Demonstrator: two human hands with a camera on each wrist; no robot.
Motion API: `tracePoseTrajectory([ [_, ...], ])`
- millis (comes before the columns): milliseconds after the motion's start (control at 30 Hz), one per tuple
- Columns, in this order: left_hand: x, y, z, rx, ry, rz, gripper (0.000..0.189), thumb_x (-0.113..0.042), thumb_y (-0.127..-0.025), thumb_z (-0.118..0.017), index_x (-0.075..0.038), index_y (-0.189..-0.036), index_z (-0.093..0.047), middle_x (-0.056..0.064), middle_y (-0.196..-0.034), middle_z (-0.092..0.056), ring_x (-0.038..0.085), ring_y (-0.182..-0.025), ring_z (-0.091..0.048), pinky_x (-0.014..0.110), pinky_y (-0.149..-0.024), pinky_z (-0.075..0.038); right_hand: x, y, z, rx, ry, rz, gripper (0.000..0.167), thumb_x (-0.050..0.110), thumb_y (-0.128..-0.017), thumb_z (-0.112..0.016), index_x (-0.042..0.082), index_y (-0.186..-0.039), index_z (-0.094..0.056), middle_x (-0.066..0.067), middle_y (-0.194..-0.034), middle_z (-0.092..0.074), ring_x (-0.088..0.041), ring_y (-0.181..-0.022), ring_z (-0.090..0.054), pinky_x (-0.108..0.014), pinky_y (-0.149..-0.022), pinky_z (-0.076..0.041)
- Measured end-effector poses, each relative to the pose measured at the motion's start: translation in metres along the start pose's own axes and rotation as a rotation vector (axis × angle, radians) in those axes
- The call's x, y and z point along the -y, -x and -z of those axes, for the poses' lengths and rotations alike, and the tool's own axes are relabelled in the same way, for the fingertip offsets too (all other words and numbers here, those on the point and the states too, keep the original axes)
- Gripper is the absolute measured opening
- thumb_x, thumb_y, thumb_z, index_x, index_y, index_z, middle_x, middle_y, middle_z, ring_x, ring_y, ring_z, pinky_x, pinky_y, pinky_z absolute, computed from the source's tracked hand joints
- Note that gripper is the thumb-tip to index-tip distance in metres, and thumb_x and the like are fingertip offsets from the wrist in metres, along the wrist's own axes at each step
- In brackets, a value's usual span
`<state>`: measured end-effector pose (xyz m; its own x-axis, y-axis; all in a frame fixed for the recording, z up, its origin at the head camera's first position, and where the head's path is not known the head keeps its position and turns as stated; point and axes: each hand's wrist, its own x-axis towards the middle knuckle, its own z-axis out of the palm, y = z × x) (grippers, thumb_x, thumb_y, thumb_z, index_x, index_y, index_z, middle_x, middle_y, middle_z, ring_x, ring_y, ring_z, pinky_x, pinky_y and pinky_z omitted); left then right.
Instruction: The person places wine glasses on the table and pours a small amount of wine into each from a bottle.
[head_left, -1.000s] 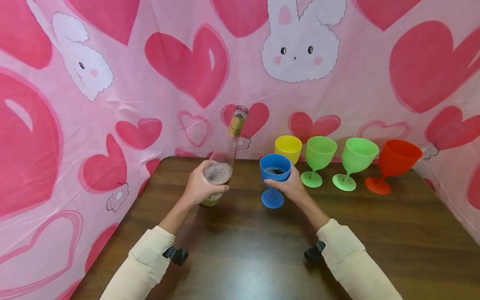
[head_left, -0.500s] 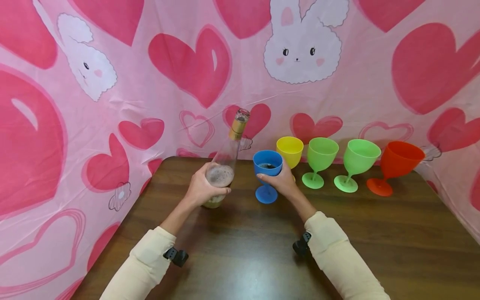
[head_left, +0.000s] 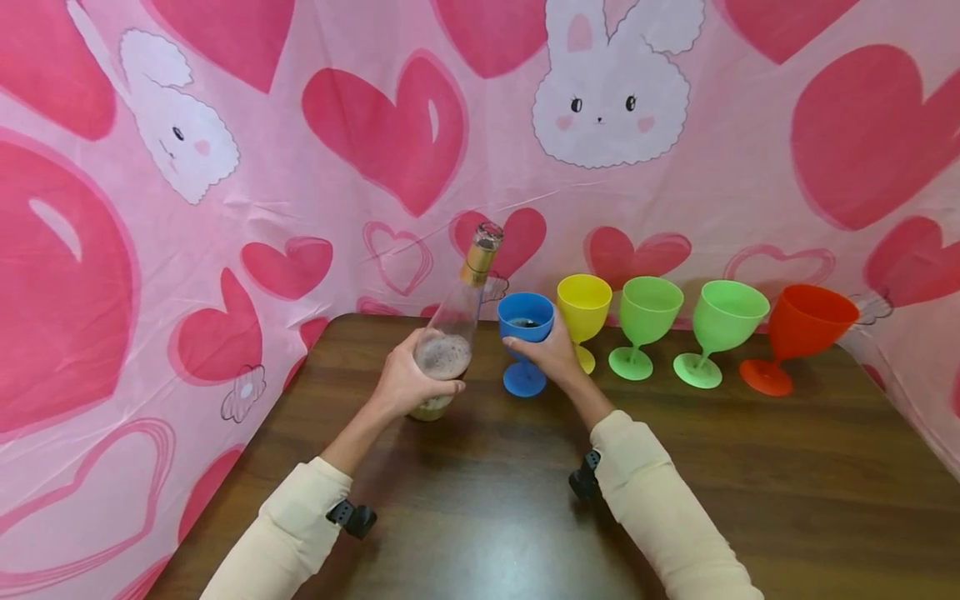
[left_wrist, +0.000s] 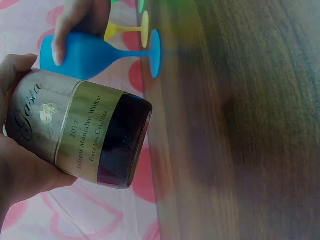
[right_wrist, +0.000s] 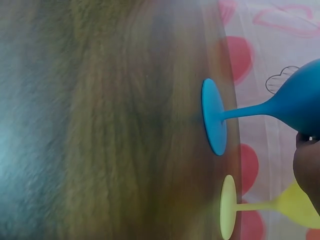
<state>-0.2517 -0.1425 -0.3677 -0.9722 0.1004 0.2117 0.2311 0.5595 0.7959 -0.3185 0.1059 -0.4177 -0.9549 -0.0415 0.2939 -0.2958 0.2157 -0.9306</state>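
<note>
My left hand (head_left: 408, 375) grips a clear wine bottle (head_left: 457, 325) round its lower body; the bottle leans to the right. In the left wrist view the bottle (left_wrist: 75, 125) shows a gold-and-pale label and dark liquid at its base. My right hand (head_left: 553, 346) holds a blue goblet (head_left: 525, 321) by its bowl, with the thumb across the near side. Dark liquid lies inside the goblet. Its round foot (right_wrist: 214, 117) is close over the tabletop in the right wrist view. Just right of it stands a yellow goblet (head_left: 583, 304), partly hidden by the right hand.
Two green goblets (head_left: 651, 312) (head_left: 729, 317) and a red goblet (head_left: 810, 325) stand in a row along the back right of the brown wooden table (head_left: 480, 500). A pink cloth (head_left: 352, 183) with hearts and rabbits hangs behind the table.
My right hand has moved the blue goblet left and slightly back, so the yellow goblet shows more. The left hand still grips the leaning bottle, almost unmoved.
</note>
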Motion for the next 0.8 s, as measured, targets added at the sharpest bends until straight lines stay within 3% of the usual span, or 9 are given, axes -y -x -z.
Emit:
tracePoseTrajectory([
  [400,0.001,0.0,0.0,0.013,0.032,0.004,0.077,-0.022,-0.062,-0.094,-0.011,-0.129,-0.058,0.015,-0.124,-0.067,0.033,-0.112,-0.063,0.053,-0.1,-0.053,-0.002,-0.019,-0.011,-0.016,-0.015,-0.017,0.091,0.021,-0.083,-0.081,0.005,-0.154,-0.027,-0.02,-0.151,-0.043,-0.038,-0.139,-0.044,-0.058,-0.114,-0.043],
  [800,0.008,0.0,0.0,0.007,0.071,0.005,0.073,-0.019,-0.061,-0.094,-0.012,-0.126,-0.06,0.015,-0.12,-0.069,0.032,-0.109,-0.064,0.051,-0.097,-0.053,0.0,-0.026,-0.011,0.034,0.008,-0.094,0.094,0.027,-0.086,-0.079,0.01,-0.157,-0.02,-0.017,-0.157,-0.038,-0.036,-0.145,-0.039,-0.058,-0.115,-0.042],
])
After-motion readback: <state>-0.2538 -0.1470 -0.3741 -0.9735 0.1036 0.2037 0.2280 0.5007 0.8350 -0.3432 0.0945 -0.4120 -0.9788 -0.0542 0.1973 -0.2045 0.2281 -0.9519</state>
